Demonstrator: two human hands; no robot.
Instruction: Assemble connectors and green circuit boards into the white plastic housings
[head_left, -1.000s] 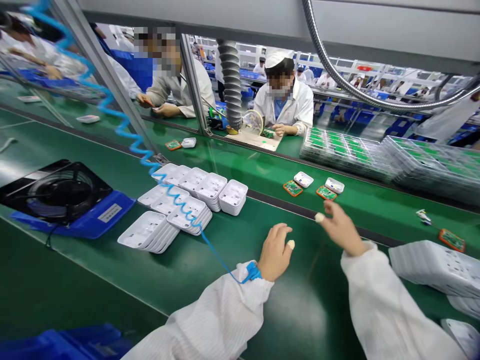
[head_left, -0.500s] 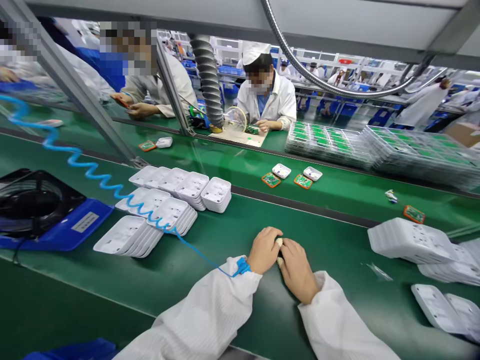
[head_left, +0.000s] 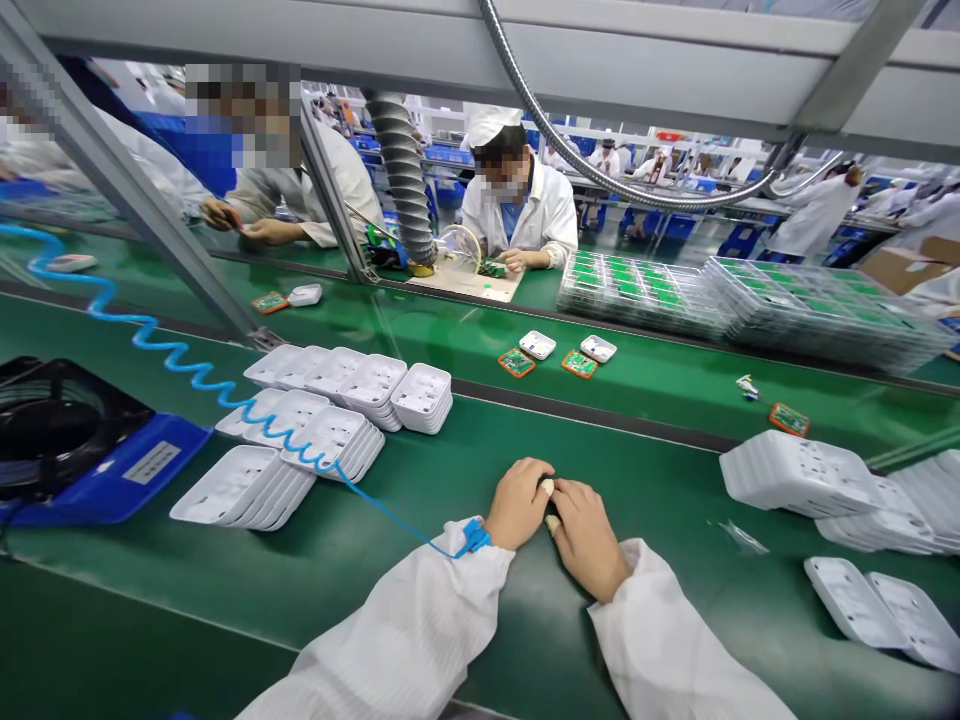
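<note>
My left hand point(head_left: 517, 502) lies palm down on the green work surface point(head_left: 420, 600), fingers lightly bent and thumb apart. A blue wrist strap point(head_left: 471, 538) is around that wrist, joined to a coiled blue cord point(head_left: 202, 378). Beside it, my right hand point(head_left: 589, 535) rests palm down in the same way, its fingertips close to the left hand's. Pale finger covers show on the thumb sides. No object shows in either hand; the undersides of the fingers are hidden. Stacked white plastic housings point(head_left: 330, 440) stand left of my hands, and more white housings point(head_left: 799, 470) stand to the right.
Orange-edged circuit boards point(head_left: 517, 362) and small white covers point(head_left: 598, 348) lie on the green belt ahead. A black fan point(head_left: 67, 430) on a blue base is at left. Clear trays of boards point(head_left: 637, 290) stand across the belt, near a seated co-worker point(head_left: 517, 200). A metal hose hangs overhead.
The view has shifted slightly, so most things sit a little farther left in the picture. My hands keep nearly the same pose on the surface.
</note>
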